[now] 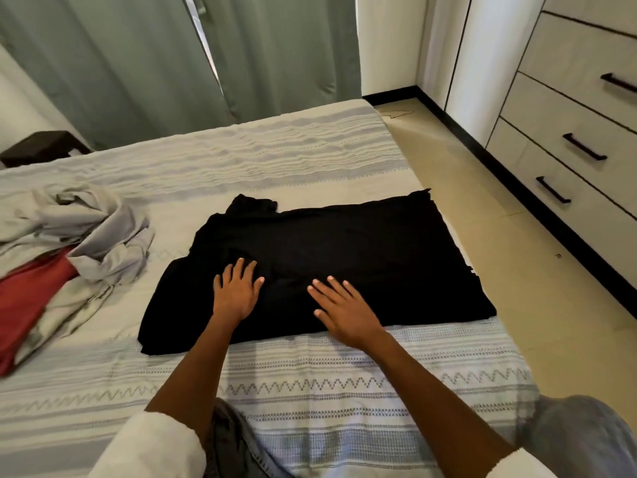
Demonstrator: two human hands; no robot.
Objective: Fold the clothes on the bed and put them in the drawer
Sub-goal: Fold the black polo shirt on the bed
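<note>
Item: black garment [344, 250], on the bed [310, 381], centre-right, near the edge facing the drawers [568, 143].
Status: partly folded, approx. rectangular; a collar or sleeve bit sticks up at the far-left corner, near-left end not squared yet. Judged mid-fold, smoothing stage (at least one more fold likely needed before it fits a drawer).
Look: plain matte black, soft, thin, low wrinkles near the hands; layers hard to tell apart in the dark cloth.
Hands: left hand [238, 291] flat on the cloth, fingers spread, pressing down, no pinch. Right hand [344, 312] likewise flat, fingers straight and fanned, resting on the near edge of the garment.
Outstanding: grey clothes [89, 229] in a crumpled heap at the left of the bed, unfolded; red garment [27, 305] under/beside them, unfolded. Nothing folded and stacked elsewhere in view.
Storage: drawers at right across the floor strip, all closed, dark bar handles; nothing put away as far as visible.
Progress est.: early, 1st of approx. 3+ pcs in hand.
</note>
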